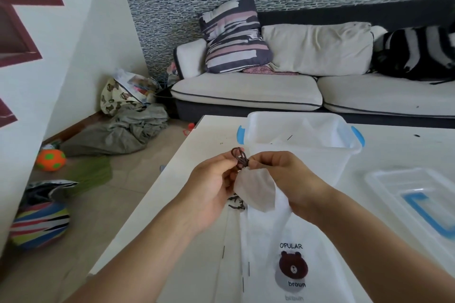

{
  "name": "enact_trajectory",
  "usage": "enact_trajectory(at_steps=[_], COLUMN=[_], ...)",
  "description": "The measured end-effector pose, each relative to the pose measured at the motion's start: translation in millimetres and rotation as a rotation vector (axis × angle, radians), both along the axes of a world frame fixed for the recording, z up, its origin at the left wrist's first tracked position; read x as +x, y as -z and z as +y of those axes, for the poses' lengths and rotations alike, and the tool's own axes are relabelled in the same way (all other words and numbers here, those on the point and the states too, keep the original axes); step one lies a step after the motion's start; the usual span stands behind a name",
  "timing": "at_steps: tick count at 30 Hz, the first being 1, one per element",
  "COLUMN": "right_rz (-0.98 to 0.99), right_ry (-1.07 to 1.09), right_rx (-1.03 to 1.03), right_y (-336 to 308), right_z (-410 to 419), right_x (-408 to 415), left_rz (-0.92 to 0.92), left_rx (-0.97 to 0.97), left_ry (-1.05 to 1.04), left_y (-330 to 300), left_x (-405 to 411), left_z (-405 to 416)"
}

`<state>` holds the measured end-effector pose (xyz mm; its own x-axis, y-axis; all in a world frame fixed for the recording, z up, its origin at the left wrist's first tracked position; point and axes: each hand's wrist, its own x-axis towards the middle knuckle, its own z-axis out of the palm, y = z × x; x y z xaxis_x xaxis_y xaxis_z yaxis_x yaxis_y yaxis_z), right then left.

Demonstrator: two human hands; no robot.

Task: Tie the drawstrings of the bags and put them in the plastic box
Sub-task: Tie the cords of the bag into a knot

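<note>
Left fingers (231,162): pinching brown drawstring loops (239,157), keeping the knot taut.
Right fingers (258,161): pinching the cord at the gathered neck.
White drawstring bag (256,192): lifted above counter (187,241), just before the open plastic box (302,145).

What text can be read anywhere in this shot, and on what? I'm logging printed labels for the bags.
"OPULAR" on the white drawstring bag lying on the table, above its brown bear picture; the start of the word is hidden by a fold.
"broun" on the same bag, under the bear.
A fainter grey word below that is too blurred to read.
No readable text on the plastic box or its lid.
</note>
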<state>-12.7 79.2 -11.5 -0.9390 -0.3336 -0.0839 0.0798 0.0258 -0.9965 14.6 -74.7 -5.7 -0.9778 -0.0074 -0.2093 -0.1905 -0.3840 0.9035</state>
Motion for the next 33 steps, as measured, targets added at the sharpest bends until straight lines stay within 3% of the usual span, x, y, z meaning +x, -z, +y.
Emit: enact_trajectory(at_steps=[3, 11, 18, 23, 28, 30, 33], right_rz=[0.04, -0.015, -0.025, 0.066, 0.148, 0.103, 0.016], right_ry=[-0.01, -0.189, -0.202, -0.106, -0.059, -0.082, -0.149], right_rx=[0.019, -0.111, -0.15, -0.009, 0.132, 0.123, 0.058], right_y=[2.9, 6.4, 12.2, 12.4, 12.1, 13.3, 15.9], right_z=[-5.7, -0.8, -2.3, -8.7, -18.8, -19.5, -19.2], right_x=[1.5, 3.2, 2.0, 1.9, 1.2, 1.9, 3.1], left_rz=[-0.005, 0.213, 0.203, 0.13, -0.113, -0.116, -0.011], left_rx=[-0.033, -0.413, -0.548, -0.544, -0.2, -0.214, -0.427], left_ry=[-0.012, 0.113, 0.08, 0.08, 0.145, 0.192, 0.224], left_y=[-0.1, 0.9, 1.5, 3.9, -2.2, -3.2, 0.9], left_x=[3.0, 8.2, 5.8, 7.5, 12.9, 13.8, 13.5], left_z=[-1.2, -23.5, -35.0, -36.4, -36.1, -36.3, -39.7])
